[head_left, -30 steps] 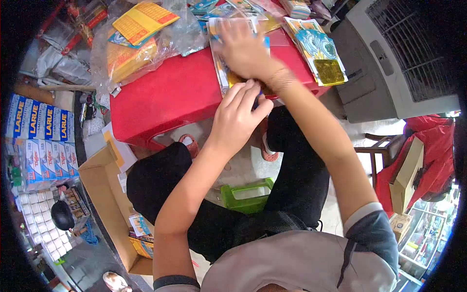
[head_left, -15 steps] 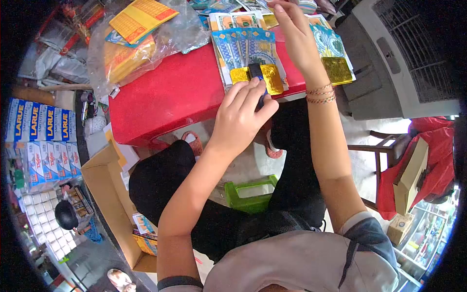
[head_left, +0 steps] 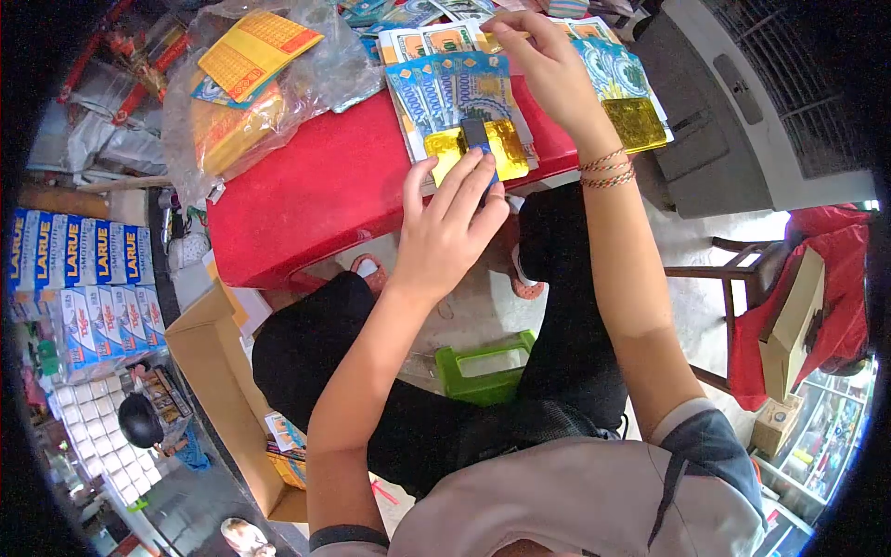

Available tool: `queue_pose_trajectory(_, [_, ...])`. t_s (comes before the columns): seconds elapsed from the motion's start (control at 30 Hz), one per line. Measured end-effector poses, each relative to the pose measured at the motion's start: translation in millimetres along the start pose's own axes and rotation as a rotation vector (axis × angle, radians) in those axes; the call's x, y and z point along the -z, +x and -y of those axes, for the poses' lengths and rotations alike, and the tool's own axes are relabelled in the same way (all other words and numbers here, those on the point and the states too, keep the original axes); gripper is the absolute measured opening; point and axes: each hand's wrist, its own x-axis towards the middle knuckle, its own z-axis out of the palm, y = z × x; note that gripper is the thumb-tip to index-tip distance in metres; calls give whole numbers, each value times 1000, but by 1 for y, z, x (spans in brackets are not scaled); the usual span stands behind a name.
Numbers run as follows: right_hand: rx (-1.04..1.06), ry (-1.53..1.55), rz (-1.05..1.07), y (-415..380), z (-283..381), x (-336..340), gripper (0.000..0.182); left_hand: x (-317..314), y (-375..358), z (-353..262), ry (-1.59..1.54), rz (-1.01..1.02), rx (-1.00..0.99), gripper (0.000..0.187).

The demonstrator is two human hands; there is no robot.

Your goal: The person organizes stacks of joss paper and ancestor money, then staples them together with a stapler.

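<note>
My left hand [head_left: 450, 218] rests on a stapler [head_left: 474, 136] with a black top and blue body, its index and middle fingers over it and its thumb alongside. The stapler sits across a shiny gold sheet [head_left: 506, 147] at the near end of a stack of blue paper notes [head_left: 449, 91]. Orange-and-white notes [head_left: 441, 42] lie behind them. My right hand [head_left: 546, 70] hovers over the far right side of this stack, its fingers bent and apart, with nothing visible in them. To its right lies another stack of pale blue notes [head_left: 608, 70] with a gold sheet [head_left: 635, 124].
The stacks lie on a red table [head_left: 297, 176]. A plastic bag [head_left: 200, 139] and yellow printed papers [head_left: 260, 54] are at its left. A grey cooler-like unit [head_left: 715, 139] stands right. Below are a green stool [head_left: 450, 376] and a cardboard box [head_left: 209, 348].
The view has shifted slightly. My left thumb and fingers have spread a little over the stapler. My right hand has come slightly lower and left above the notes.
</note>
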Motion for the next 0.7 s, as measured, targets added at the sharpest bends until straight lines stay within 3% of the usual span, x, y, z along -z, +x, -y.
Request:
queue_pose_trajectory(0.13, [-40, 96, -39, -3, -5, -1, 21, 2, -2, 9, -72, -36, -37, 23])
queue_pose_trajectory(0.2, [63, -50, -10, -4, -4, 1, 27, 2, 0, 13, -118, -72, -65, 32])
queue_pose_trajectory(0.27, [62, -56, -46, -10, 7, 5, 20, 5, -1, 16, -177, -130, -49, 35])
queue_pose_trajectory(0.33, [135, -93, 147, -15, 16, 10, 19, 6, -3, 17, -179, -131, -56, 37])
queue_pose_trajectory(0.47, [156, -107, 251, -19, 27, 22, 15, 11, -8, 19, -224, -183, 16, 37])
queue_pose_trajectory(0.53, [349, -333, 60, -17, 18, 26, 19, 21, -6, 19, -238, -195, 59, 38])
queue_pose_trajectory(0.57, [320, -422, 52, -20, 15, 28, 31, 26, -4, 20, -267, -278, 110, 36])
queue_pose_trajectory(0.67, [402, -524, 25, -29, 33, 23, 37, 30, -6, 29, -406, -471, 213, 39])
queue_pose_trajectory(0.7, [358, -406, 22, -30, 38, 15, 37, 36, -5, 31, -443, -453, 257, 43])
